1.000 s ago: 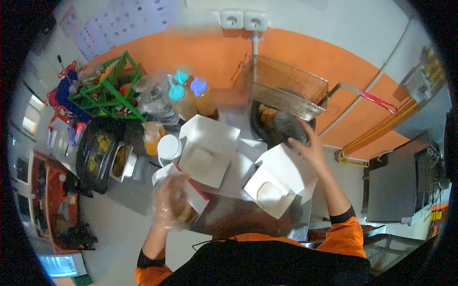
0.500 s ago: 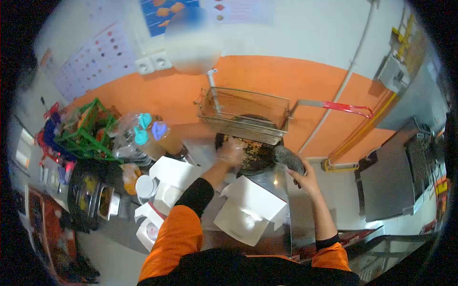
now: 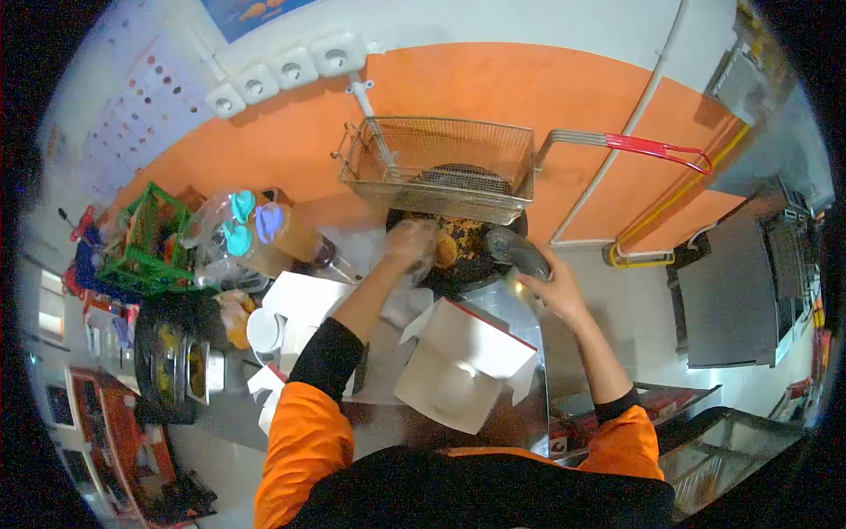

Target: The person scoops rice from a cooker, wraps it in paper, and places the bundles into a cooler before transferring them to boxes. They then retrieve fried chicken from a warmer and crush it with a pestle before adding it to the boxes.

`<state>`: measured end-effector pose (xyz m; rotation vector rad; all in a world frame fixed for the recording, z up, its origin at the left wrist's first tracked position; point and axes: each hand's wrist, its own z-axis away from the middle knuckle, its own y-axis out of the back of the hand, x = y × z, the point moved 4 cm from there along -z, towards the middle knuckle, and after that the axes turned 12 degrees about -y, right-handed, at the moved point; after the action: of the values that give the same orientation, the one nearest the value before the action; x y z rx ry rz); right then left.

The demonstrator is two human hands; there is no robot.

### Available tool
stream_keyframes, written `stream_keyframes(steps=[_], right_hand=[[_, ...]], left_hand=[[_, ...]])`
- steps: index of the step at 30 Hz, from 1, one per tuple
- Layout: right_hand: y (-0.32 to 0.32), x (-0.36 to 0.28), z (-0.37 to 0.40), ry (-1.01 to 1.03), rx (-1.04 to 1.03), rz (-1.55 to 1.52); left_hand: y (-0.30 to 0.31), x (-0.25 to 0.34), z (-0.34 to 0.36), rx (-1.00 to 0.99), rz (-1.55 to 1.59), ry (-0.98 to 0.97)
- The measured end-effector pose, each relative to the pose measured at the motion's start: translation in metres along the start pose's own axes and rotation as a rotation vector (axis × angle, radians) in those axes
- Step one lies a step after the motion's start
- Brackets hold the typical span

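A black stone mortar (image 3: 460, 280) stands on the metal counter, with crumbly yellow-brown paste spread inside. My left hand (image 3: 409, 245), in a clear plastic glove, is over the mortar's left side and smeared by motion. Right beside its fingers lies a rounded brown piece of fried food (image 3: 447, 250); I cannot tell whether they grip it. At the mortar's right rim, my right hand (image 3: 557, 286) is closed around a dark stone pestle (image 3: 518, 253), held tilted. In front of the mortar sits an open white takeaway box (image 3: 449, 388).
Behind the mortar is a wire fryer basket (image 3: 441, 145) with a red handle (image 3: 652, 148) reaching right. Sauce bottles (image 3: 275, 247) with coloured caps stand left, near a green crate (image 3: 145, 242). More white boxes (image 3: 304, 300) and a white tub (image 3: 263, 330) are at the left.
The view has tipped downward and closer. My left hand has shifted left across the mortar, uncovering the brown piece and more paste. My right hand still holds the pestle.
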<state>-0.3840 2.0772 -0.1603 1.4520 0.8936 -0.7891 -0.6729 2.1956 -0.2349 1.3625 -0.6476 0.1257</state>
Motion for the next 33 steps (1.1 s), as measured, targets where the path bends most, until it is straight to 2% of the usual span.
stream_keyframes(steps=[2,5,7,9,11,12,13,15,18,19,22,23,24,26,27,30,32,33], right_hand=[[-0.006,-0.008,-0.004,-0.031,-0.028,0.058],[-0.015,-0.031,-0.009,-0.035,-0.089,0.034],[-0.02,-0.054,-0.01,0.031,-0.086,0.017],[-0.02,-0.089,-0.013,0.155,-0.035,0.036],[-0.028,-0.1,-0.019,0.281,0.003,0.057],[-0.032,-0.104,-0.02,0.343,0.023,0.063],[-0.051,-0.09,-0.023,0.241,-0.099,0.25],[-0.088,-0.054,-0.036,0.055,-0.334,0.633],[-0.066,-0.071,-0.05,0.191,-0.261,0.594],[-0.057,-0.081,-0.047,0.222,-0.193,0.554],[-0.05,-0.098,-0.031,0.502,0.16,0.096],[-0.062,-0.077,-0.032,0.478,0.069,0.225],[-0.066,-0.077,-0.037,0.317,-0.104,0.424],[-0.069,-0.072,-0.043,-0.036,-0.42,0.79],[-0.066,-0.071,-0.046,0.053,-0.395,0.774],[-0.049,-0.101,-0.037,0.462,-0.04,0.259],[-0.048,-0.109,-0.028,0.341,-0.137,0.263],[-0.051,-0.107,-0.027,0.298,-0.182,0.31]], left_hand=[[0.012,-0.014,-0.001,0.078,-0.135,-0.027],[-0.007,-0.06,-0.002,0.135,-0.222,-0.035],[0.006,-0.05,0.009,0.153,-0.253,0.005],[0.065,0.014,0.035,0.129,-0.241,0.105],[0.021,-0.063,0.007,0.128,-0.024,0.055],[0.02,-0.07,0.011,0.134,0.02,0.056],[0.019,-0.077,0.014,0.141,0.064,0.058],[0.062,-0.031,0.04,0.185,0.0,0.069],[0.086,-0.009,0.052,0.24,-0.19,-0.047],[0.083,-0.01,0.05,0.22,-0.199,0.001],[0.077,-0.012,0.04,0.087,-0.208,0.115],[0.086,-0.002,0.045,0.011,-0.201,0.141],[0.094,0.008,0.048,-0.057,-0.195,0.164],[0.103,0.03,0.055,-0.013,-0.266,0.063],[0.109,0.035,0.053,0.028,-0.296,0.021],[0.105,0.035,0.054,0.571,-0.415,-0.184],[0.13,0.085,0.069,0.883,-0.597,-0.443],[0.137,0.099,0.068,0.891,-0.632,-0.588]])
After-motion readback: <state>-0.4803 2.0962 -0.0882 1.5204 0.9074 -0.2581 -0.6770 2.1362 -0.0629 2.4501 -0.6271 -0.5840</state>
